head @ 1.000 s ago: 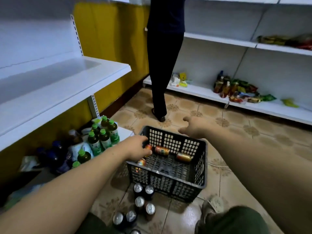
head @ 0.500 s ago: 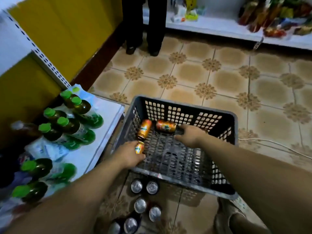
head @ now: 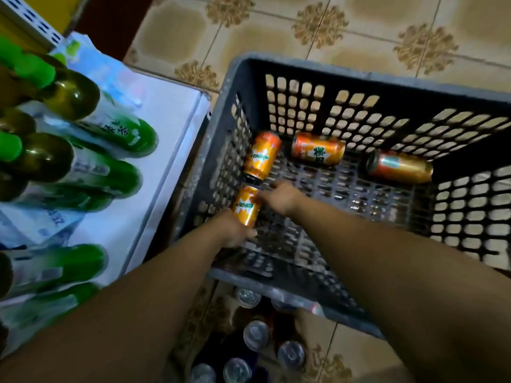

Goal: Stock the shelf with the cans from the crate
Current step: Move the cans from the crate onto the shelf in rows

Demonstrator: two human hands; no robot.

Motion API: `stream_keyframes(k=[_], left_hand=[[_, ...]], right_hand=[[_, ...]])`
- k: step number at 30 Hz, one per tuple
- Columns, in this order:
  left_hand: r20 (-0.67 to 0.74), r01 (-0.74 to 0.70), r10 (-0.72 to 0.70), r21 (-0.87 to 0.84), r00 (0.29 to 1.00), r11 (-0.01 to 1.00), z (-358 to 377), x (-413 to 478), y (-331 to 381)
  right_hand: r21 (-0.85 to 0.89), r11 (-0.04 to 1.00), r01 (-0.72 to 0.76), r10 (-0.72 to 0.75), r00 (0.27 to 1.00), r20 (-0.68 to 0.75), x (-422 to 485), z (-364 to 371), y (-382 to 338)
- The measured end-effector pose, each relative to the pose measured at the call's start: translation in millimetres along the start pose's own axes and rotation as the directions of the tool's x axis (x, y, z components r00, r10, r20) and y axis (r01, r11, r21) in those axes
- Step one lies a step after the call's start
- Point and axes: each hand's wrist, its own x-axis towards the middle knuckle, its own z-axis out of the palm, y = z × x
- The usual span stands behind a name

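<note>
Standing nearest, upright on the tiled floor (head: 359, 31), several silver-topped cans (head: 255, 334) are seen just outside the near wall of the crate (head: 304, 69); both forearms are stretched over them and over that wall, down into the crate. At the left, a white bottom shelf (head: 171, 128) is set just beside the crate, and green-capped bottles (head: 69, 95) are crowded on it, so that its nearer part is taken up. Inside the crate, by its left wall, 1 orange can (head: 246, 208) is gripped at its lower end by the left hand (head: 235, 230), the thumb being laid across the can's base. The right hand (head: 280, 197) is reached in from the right, its fingers set against the upper side of the same can; whether they are closed round it cannot be told, as they are blurred. Beyond, 3 more cans are left lying on their sides on the crate's lattice bottom: a second can (head: 262, 156) end to end with the held one, a third can (head: 318, 149) by the far wall, and a fourth can (head: 399, 167) towards the right wall, apart from the others.
</note>
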Motion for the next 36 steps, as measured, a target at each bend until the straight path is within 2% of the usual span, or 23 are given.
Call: stream_keyframes(k=[3, 8, 11, 14, 19, 24, 26, 28, 30, 34, 36], left_hand=[[0.014, 0.026, -0.026, 0.003, 1.0, 1.0, -6, 1, 2], [-0.01, 0.019, -0.019, 0.001, 1.0, 1.0, -6, -10, 6], [-0.015, -0.055, 0.055, -0.012, 0.998, 0.998, -10, -25, 8], [-0.021, -0.209, 0.208, -0.097, 0.978, 0.973, -18, -52, 14], [-0.19, -0.458, 0.437, -0.081, 0.879, 0.885, -41, -131, 26], [-0.392, -0.645, 0.586, -0.026, 0.71, 0.764, -72, -236, 37], [-0.464, -0.697, 0.619, 0.005, 0.633, 0.717, -88, -281, 34], [-0.501, -0.734, 0.629, -0.017, 0.594, 0.679, -105, -327, 25], [-0.491, -0.755, 0.611, -0.163, 0.62, 0.635, -118, -370, 11], [-0.485, -0.765, 0.596, -0.474, 0.64, 0.435, -129, -456, -28], [-0.515, -0.767, 0.582, -0.535, 0.629, 0.354, -131, -500, -53]], right_hand=[[0.182, 0.983, 0.003, -0.01, 0.999, 0.038, 15, 26, 2], [0.294, 0.956, -0.009, 0.048, 0.991, -0.126, 9, 39, 12], [0.346, 0.937, 0.054, 0.019, 0.979, -0.205, -14, 31, 15], [0.443, 0.881, 0.166, -0.016, 0.946, -0.323, -45, 10, 8], [0.63, 0.726, 0.276, -0.007, 0.919, -0.394, -133, -28, -26], [0.711, 0.572, 0.408, -0.061, 0.886, -0.459, -246, -43, -64], [0.706, 0.524, 0.477, -0.122, 0.862, -0.492, -296, -40, -83], [0.655, 0.518, 0.55, -0.212, 0.825, -0.524, -343, -34, -99], [0.582, 0.516, 0.628, -0.331, 0.773, -0.541, -388, -28, -116], [0.376, 0.558, 0.739, -0.571, 0.672, -0.472, -479, -8, -152], [0.254, 0.56, 0.789, -0.665, 0.61, -0.431, -524, 11, -173]])
